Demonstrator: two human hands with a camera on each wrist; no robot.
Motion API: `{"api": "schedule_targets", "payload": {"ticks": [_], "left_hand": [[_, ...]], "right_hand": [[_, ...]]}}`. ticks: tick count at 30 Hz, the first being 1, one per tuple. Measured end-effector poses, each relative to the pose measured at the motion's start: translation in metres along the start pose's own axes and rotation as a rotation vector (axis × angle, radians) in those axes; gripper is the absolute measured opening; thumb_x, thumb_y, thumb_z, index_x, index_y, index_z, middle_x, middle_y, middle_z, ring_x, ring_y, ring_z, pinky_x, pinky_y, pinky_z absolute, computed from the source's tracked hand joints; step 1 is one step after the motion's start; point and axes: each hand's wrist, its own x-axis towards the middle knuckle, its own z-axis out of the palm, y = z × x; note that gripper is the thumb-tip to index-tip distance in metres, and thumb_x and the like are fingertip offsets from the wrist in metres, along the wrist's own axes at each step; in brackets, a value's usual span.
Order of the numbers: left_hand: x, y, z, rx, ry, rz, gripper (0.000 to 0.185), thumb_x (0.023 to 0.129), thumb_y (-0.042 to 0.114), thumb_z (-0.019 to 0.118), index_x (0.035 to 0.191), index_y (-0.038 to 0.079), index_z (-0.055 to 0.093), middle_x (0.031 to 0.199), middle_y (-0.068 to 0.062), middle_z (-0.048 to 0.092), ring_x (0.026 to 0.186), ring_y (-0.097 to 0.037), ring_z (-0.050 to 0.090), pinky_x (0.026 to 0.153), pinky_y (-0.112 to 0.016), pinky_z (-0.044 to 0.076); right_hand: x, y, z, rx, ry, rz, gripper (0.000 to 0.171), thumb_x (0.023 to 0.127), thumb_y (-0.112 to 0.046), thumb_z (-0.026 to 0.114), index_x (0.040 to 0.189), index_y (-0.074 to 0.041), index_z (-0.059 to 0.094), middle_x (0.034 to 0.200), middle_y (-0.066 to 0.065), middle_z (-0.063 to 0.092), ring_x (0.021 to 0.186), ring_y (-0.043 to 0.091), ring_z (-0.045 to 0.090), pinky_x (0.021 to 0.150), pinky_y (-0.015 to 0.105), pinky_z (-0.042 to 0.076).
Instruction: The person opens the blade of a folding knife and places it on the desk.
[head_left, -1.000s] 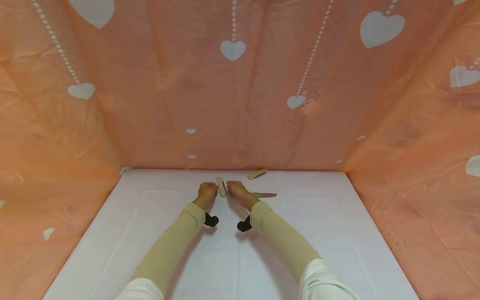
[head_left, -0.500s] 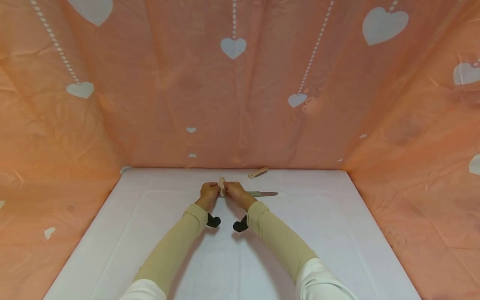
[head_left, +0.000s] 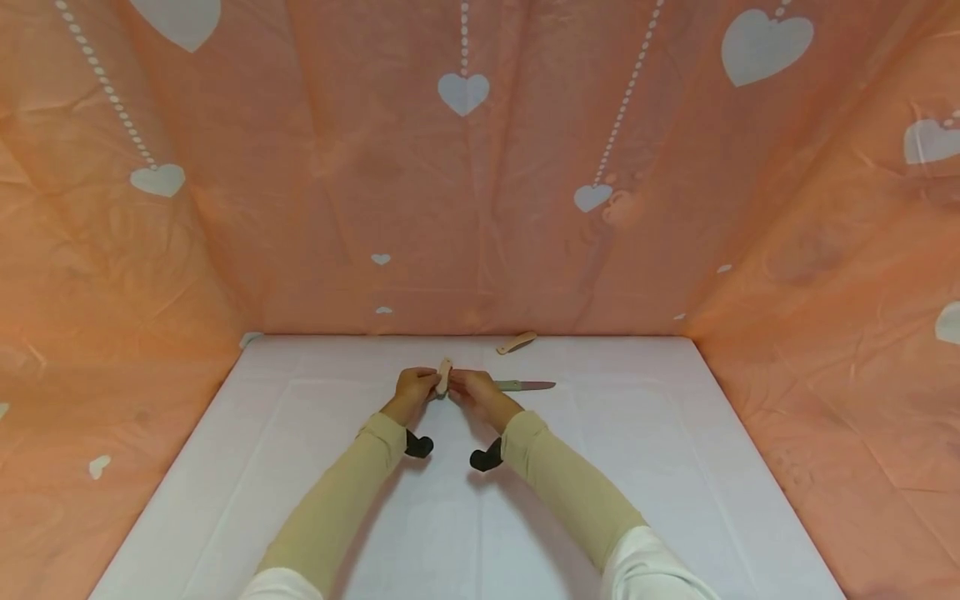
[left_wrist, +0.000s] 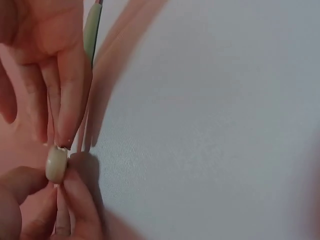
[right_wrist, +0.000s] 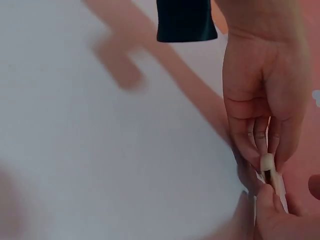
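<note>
A pale wooden-handled folding knife (head_left: 444, 377) is between my two hands near the far edge of the table, its far end leaning slightly right. My left hand (head_left: 414, 389) pinches it with thumb and finger, as the left wrist view shows at the knife's rounded cream end (left_wrist: 57, 164). From the other side, my right hand (head_left: 482, 395) grips it with its fingertips. In the right wrist view, a dark slot shows in the knife's end (right_wrist: 268, 162). Fingers cover much of its length.
Right of my right hand lies an opened knife with a green handle (head_left: 510, 386) and a reddish-looking blade. Another wooden folding knife (head_left: 517, 343) lies at the back edge. The white table (head_left: 600, 450) meets orange heart-patterned cloth (head_left: 480, 208) on three sides.
My right hand has come in to the knife from slightly apart. The knife's far end has swung from leaning left to leaning right. The other two knives have stayed put.
</note>
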Motion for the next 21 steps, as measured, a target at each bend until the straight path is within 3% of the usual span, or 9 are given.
{"api": "schedule_targets", "payload": {"ticks": [3, 6, 7, 10, 12, 14, 18, 21], "left_hand": [[-0.03, 0.022, 0.003, -0.112, -0.043, -0.035, 0.034, 0.088, 0.008, 0.064, 0.114, -0.012, 0.057, 0.108, -0.025, 0.059, 0.094, -0.025, 0.061, 0.08, -0.035, 0.053], [-0.06, 0.044, 0.007, -0.221, -0.068, -0.106, 0.039, 0.09, 0.005, 0.06, 0.123, -0.013, 0.049, 0.119, -0.027, 0.053, 0.1, -0.023, 0.058, 0.085, -0.032, 0.051], [-0.066, 0.048, 0.007, -0.254, -0.085, -0.114, 0.041, 0.091, 0.005, 0.059, 0.125, -0.013, 0.047, 0.121, -0.027, 0.052, 0.101, -0.022, 0.058, 0.087, -0.031, 0.05], [-0.083, 0.06, 0.008, -0.32, -0.126, -0.129, 0.042, 0.091, 0.005, 0.059, 0.128, -0.011, 0.046, 0.124, -0.025, 0.051, 0.098, -0.017, 0.059, 0.086, -0.027, 0.05], [-0.092, 0.065, 0.009, -0.337, -0.169, -0.109, 0.042, 0.092, 0.005, 0.058, 0.129, -0.011, 0.045, 0.123, -0.025, 0.052, 0.096, -0.016, 0.059, 0.086, -0.027, 0.05], [-0.101, 0.07, 0.011, -0.334, -0.194, -0.1, 0.041, 0.092, 0.005, 0.057, 0.129, -0.01, 0.046, 0.122, -0.024, 0.053, 0.095, -0.016, 0.06, 0.086, -0.028, 0.05], [-0.107, 0.07, 0.015, -0.334, -0.234, -0.055, 0.04, 0.093, 0.006, 0.056, 0.128, -0.01, 0.047, 0.12, -0.023, 0.055, 0.095, -0.017, 0.061, 0.087, -0.03, 0.049], [-0.108, 0.066, 0.017, -0.32, -0.234, -0.041, 0.04, 0.092, 0.011, 0.059, 0.128, -0.006, 0.05, 0.116, -0.019, 0.058, 0.093, -0.014, 0.061, 0.088, -0.031, 0.049]], "right_hand": [[0.003, 0.006, -0.007, 0.033, 0.004, -0.03, 0.033, 0.093, -0.006, 0.052, 0.123, 0.007, 0.055, 0.119, 0.018, 0.058, 0.104, 0.021, 0.056, 0.09, 0.028, 0.046], [0.041, 0.031, -0.028, 0.1, -0.031, -0.089, 0.032, 0.089, -0.008, 0.062, 0.118, 0.006, 0.059, 0.109, 0.017, 0.063, 0.097, 0.02, 0.06, 0.081, 0.026, 0.051], [0.053, 0.04, -0.036, 0.126, -0.052, -0.111, 0.034, 0.087, -0.009, 0.065, 0.116, 0.007, 0.059, 0.105, 0.017, 0.064, 0.093, 0.02, 0.062, 0.076, 0.025, 0.053], [0.06, 0.042, -0.041, 0.155, -0.029, -0.09, 0.038, 0.087, -0.009, 0.064, 0.121, 0.008, 0.055, 0.109, 0.019, 0.062, 0.095, 0.022, 0.061, 0.08, 0.027, 0.052], [0.032, 0.025, -0.031, 0.134, 0.038, -0.06, 0.037, 0.091, -0.004, 0.057, 0.125, 0.009, 0.051, 0.114, 0.02, 0.06, 0.098, 0.022, 0.059, 0.086, 0.029, 0.05], [0.005, 0.009, -0.024, 0.132, 0.051, -0.052, 0.035, 0.094, -0.001, 0.05, 0.126, 0.012, 0.049, 0.114, 0.018, 0.06, 0.098, 0.02, 0.059, 0.09, 0.029, 0.047], [-0.034, -0.008, -0.021, 0.145, -0.031, -0.098, 0.033, 0.096, -0.002, 0.047, 0.124, 0.016, 0.048, 0.102, 0.012, 0.064, 0.09, 0.015, 0.059, 0.091, 0.029, 0.045], [-0.043, -0.011, -0.026, 0.115, -0.097, -0.12, 0.034, 0.096, -0.003, 0.046, 0.124, 0.017, 0.046, 0.095, 0.007, 0.064, 0.088, 0.014, 0.059, 0.091, 0.031, 0.045]]}}
